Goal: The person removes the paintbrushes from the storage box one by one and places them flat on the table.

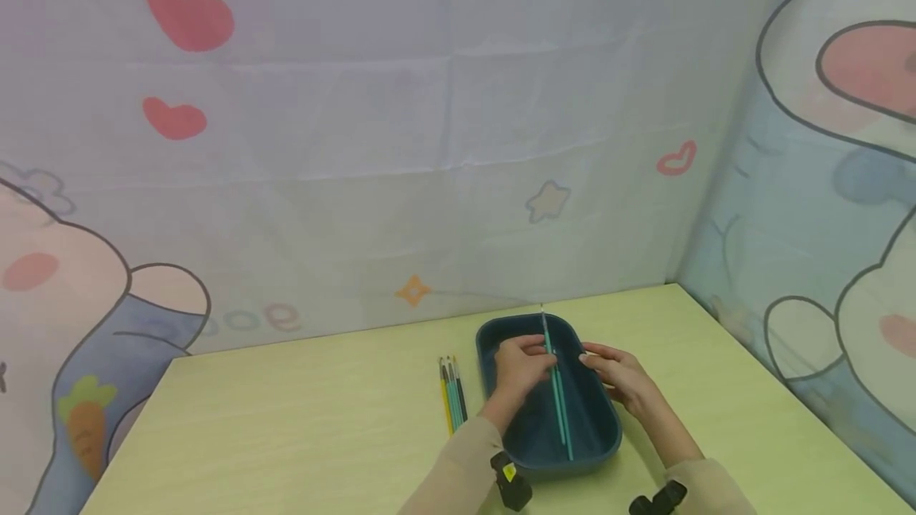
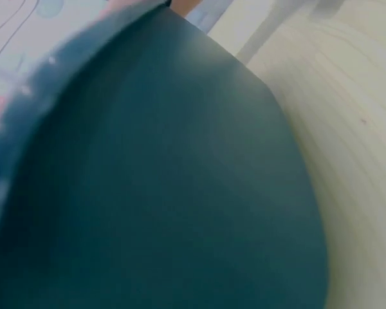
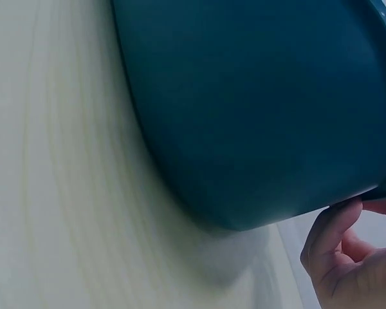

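Observation:
A dark blue-green tray [image 1: 525,451] stands on the table, with two slim turquoise paintbrushes [image 1: 561,412] lying lengthwise inside it. My left hand [image 1: 521,368] reaches over the tray and pinches one paintbrush near its upper part; that brush's tip rises past the far rim. My right hand [image 1: 621,378] holds the tray's right rim. From the right wrist, the fingers of that hand [image 3: 354,257] show bent against the rim's underside. The left wrist view is filled by the tray's outer wall [image 2: 180,167], so the left fingers are hidden there.
Left of the tray, several more brushes [image 1: 452,392] lie side by side, yellow, turquoise and dark, partly covered by the left sleeve [image 1: 458,467]. The pale yellow table [image 1: 286,420] ends at a cartoon-printed cloth [image 1: 358,141] behind and at the right.

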`<state>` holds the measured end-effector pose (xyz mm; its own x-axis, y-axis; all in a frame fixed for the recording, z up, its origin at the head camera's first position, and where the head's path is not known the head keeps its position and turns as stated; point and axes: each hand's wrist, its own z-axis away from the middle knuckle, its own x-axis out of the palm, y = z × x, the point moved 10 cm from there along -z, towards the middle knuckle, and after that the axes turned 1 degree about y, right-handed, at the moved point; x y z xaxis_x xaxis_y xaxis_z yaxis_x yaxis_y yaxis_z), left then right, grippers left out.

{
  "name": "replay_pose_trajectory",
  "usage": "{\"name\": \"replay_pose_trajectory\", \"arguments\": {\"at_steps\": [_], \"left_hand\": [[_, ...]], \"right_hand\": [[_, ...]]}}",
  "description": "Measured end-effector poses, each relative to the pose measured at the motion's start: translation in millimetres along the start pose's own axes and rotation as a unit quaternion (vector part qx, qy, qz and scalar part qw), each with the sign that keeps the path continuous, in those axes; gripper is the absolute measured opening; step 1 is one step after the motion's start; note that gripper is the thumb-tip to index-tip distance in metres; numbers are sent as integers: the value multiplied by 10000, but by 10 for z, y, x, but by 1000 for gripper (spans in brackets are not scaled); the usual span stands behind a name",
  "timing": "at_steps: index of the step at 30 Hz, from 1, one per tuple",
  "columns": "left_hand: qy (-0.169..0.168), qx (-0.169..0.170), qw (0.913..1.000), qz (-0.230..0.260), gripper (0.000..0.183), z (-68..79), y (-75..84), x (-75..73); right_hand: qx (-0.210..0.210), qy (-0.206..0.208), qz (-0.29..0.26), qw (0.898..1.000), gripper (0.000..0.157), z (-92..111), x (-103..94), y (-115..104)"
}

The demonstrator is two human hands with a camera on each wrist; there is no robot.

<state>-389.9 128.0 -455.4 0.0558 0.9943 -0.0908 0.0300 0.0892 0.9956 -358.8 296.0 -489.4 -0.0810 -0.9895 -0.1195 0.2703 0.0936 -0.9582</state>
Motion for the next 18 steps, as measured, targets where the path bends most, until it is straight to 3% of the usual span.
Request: {"name": "replay_pose_trajectory", "arguments": {"at_steps": [18], "left_hand": [[-131, -259, 9985, 470, 35, 190, 158, -228]], "right_hand": [[-32, -222, 262, 9994, 56, -10, 33, -44]]}}
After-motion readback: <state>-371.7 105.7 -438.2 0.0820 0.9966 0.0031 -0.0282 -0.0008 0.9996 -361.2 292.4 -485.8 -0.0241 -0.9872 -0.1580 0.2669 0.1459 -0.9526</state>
